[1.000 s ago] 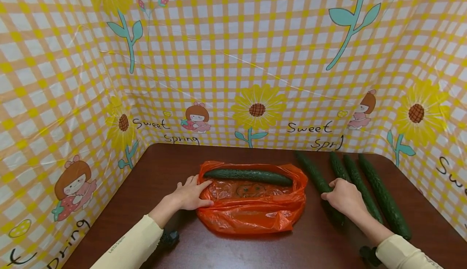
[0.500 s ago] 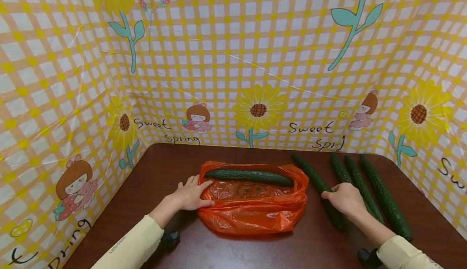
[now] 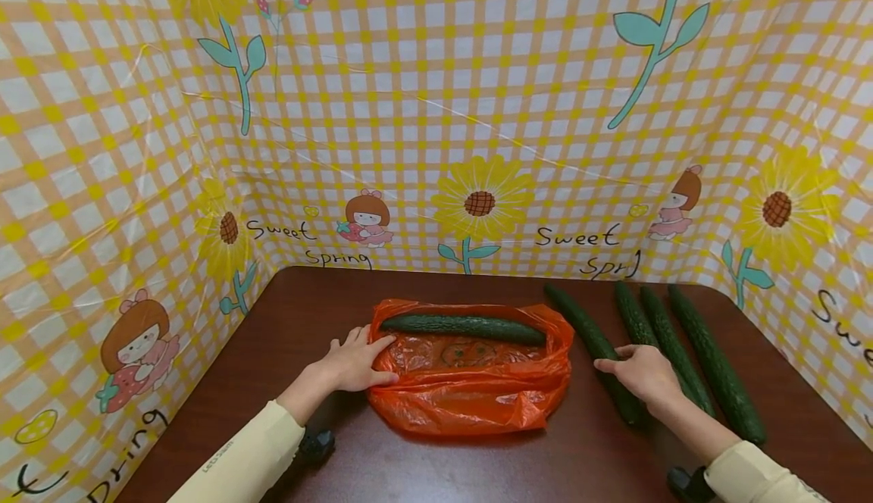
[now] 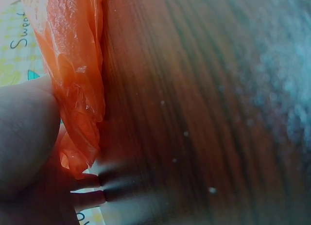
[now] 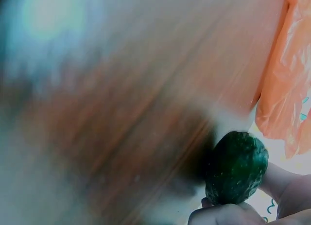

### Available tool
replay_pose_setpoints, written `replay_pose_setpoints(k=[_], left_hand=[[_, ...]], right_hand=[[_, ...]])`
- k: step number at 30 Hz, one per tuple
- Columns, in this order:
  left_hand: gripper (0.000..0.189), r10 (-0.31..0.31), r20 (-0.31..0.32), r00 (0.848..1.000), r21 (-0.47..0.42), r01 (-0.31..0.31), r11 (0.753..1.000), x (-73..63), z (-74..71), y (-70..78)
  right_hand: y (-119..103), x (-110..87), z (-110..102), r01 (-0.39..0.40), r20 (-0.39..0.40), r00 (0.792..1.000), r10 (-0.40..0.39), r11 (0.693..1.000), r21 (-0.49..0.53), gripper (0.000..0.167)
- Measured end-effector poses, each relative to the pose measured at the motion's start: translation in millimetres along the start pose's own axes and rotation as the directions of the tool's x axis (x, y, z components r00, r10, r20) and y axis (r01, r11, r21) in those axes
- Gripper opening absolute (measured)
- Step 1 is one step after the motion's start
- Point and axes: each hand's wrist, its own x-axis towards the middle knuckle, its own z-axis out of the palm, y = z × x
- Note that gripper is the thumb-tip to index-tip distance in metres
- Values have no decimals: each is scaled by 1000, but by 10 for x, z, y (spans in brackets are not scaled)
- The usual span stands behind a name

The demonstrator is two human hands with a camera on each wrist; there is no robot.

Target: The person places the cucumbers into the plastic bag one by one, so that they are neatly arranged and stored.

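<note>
Cucumber [image 3: 578,324] at three o'clock of bag [image 3: 470,408], right grip [image 3: 644,373] closed round it, thumb opposite fingers. Left grip [image 3: 356,362] spread wide, touching bag at nine o'clock, no clear pinch seen. From here, best: hold mid-length, lift level, steady thin plastic gently.

Held cucumber [image 3: 583,327]: middle hidden behind right grip [image 3: 644,374]; far end out of sight, right wrist view.
Next cucumber rightward [image 3: 634,313]: lower end behind same grip.
Orange bag [image 3: 470,404]: cut off by top edge, left wrist view.
Left grip [image 3: 355,363]: cut off by left edge, same view.
Tabletop [image 3: 286,336]: blurred, right wrist view.
Sleeve lettering [image 3: 218,456]: too small to read.
</note>
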Motion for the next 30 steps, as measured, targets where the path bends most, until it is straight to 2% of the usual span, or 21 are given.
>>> replay_pose_setpoints(k=[7, 13, 30], left_hand=[[75, 5, 1, 1000, 3, -5, 1000, 6, 3, -18], [76, 3, 3, 1000, 9, -4, 1000, 17, 3, -26], [76, 0, 9, 1000, 0, 0, 1000, 6, -15, 3]], right_hand=[[14, -14, 35, -63, 34, 998, 59, 992, 105, 89], [53, 2, 50, -86, 47, 996, 78, 977, 195, 92], [94, 0, 46, -89, 68, 995, 75, 970, 227, 94]])
